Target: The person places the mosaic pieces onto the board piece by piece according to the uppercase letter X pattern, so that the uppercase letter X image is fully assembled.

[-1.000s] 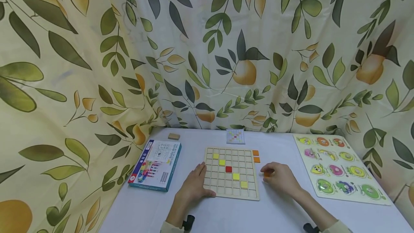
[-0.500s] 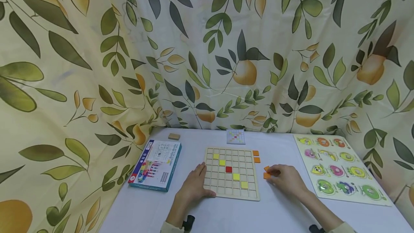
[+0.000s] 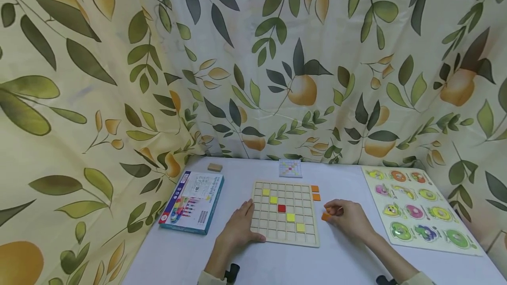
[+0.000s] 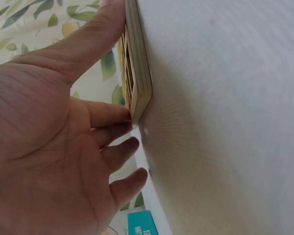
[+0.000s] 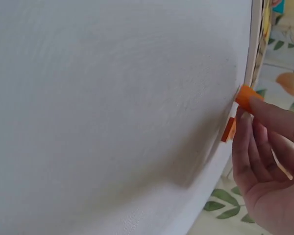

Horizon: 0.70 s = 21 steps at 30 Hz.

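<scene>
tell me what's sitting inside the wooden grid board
The wooden grid board holds four yellow tiles and one red tile; the left hand covers its near-left edge.

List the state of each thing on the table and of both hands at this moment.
Wooden grid board: flat; four yellow tiles and one red tile seated, other cells empty.
Left hand: fingers straight, resting against the board's left edge.
Right hand: pinches an orange tile at the table.
Two orange tiles: loose beside the board.
Blue box: closed, flat.
Fruit puzzle: all pieces seated.
</scene>
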Each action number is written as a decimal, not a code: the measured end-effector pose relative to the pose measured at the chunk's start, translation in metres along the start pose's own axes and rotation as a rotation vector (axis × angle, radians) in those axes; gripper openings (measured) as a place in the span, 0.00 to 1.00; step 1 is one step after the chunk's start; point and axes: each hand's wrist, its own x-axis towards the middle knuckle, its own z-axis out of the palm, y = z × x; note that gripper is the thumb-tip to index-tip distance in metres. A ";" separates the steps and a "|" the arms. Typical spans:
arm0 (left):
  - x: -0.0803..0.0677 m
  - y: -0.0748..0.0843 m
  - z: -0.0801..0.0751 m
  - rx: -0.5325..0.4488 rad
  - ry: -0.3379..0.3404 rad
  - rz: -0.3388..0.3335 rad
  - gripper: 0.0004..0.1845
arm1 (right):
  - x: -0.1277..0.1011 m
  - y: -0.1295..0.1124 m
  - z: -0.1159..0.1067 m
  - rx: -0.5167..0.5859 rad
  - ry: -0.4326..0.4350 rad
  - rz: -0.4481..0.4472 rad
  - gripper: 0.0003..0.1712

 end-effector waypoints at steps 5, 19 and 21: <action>0.001 0.001 -0.001 -0.005 -0.011 -0.001 0.65 | 0.006 -0.003 0.001 0.055 0.029 0.020 0.20; 0.000 0.000 -0.001 0.002 0.002 0.013 0.65 | 0.047 -0.019 0.013 0.225 0.019 0.057 0.21; 0.000 0.000 -0.002 0.001 -0.006 0.007 0.65 | 0.053 -0.018 0.016 0.227 0.015 0.075 0.21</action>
